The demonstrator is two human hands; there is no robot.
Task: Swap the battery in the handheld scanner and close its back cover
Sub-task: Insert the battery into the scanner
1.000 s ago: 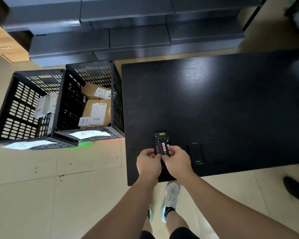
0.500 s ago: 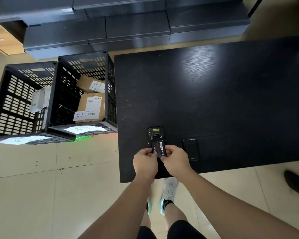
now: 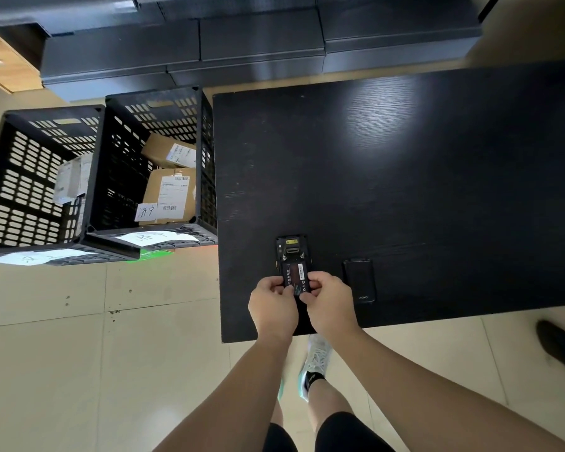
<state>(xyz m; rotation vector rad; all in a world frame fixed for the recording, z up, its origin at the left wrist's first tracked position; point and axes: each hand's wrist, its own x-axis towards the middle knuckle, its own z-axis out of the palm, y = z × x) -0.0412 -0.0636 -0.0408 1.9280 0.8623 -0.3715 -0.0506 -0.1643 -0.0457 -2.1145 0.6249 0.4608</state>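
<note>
On the table (image 3: pixel 405 190), both hands, left hand (image 3: pixel 272 306) and right hand (image 3: pixel 330 305), pinch the battery (image 3: pixel 296 275) over the scanner (image 3: pixel 292 251); tilted, it may jam.

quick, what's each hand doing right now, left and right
Left hand: closed, fingers pinching the left edge of the battery over the scanner.
Right hand: closed, fingers pinching the battery's right edge.

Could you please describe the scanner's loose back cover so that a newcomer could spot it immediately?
Find the black table and follow its near edge. The back cover lies flat there, just right of the right hand. Unlike the open scanner, it is plain black and nobody touches it.
</note>
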